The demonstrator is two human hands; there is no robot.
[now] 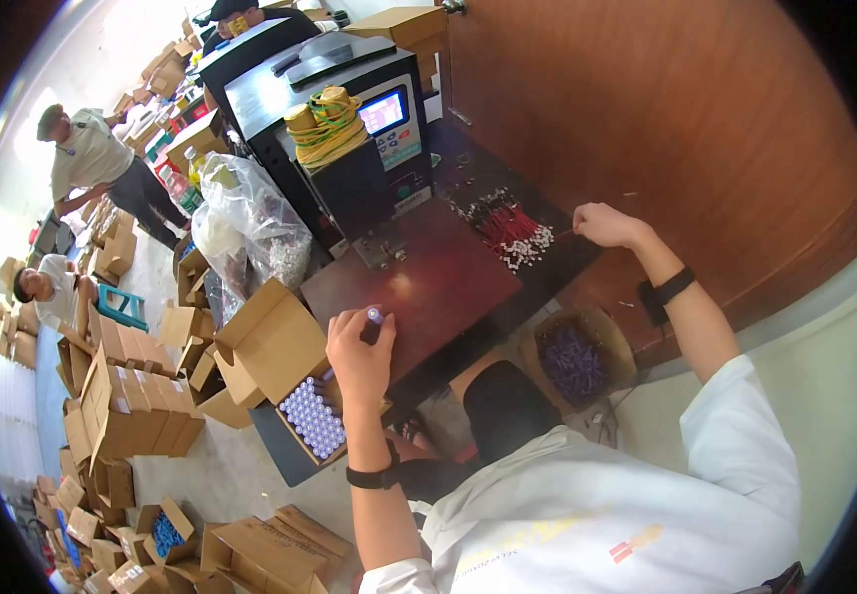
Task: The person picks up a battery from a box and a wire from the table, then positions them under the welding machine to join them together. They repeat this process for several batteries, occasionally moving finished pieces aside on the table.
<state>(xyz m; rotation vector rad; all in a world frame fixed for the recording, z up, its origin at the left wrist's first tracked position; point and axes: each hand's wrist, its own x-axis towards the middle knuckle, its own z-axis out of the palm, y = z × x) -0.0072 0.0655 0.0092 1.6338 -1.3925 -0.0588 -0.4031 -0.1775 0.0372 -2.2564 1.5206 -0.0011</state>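
Over the near left edge of the reddish-brown work mat point(448, 287), my left hand point(357, 358) pinches a purple cylindrical battery cell point(375, 316) between thumb and fingers, its pale end showing. My right hand point(609, 226) is closed at the table's right side, beside a pile of red and black wire leads point(508, 230) with white connectors. What its fingertips hold, if anything, is too small to make out. At the mat's far side stands a black machine point(344, 188) with a lit screen and metal parts at its base. An open box of upright purple cells point(314, 418) sits below my left wrist.
Coiled yellow-green wire point(330, 144) rests on the machine. A carton of purple pieces point(577, 361) stands on the floor at right. Clear plastic bags point(255, 223) and stacked cartons point(137, 406) fill the left. Two people are at left, another behind the machine. A wooden panel point(646, 99) bounds the right.
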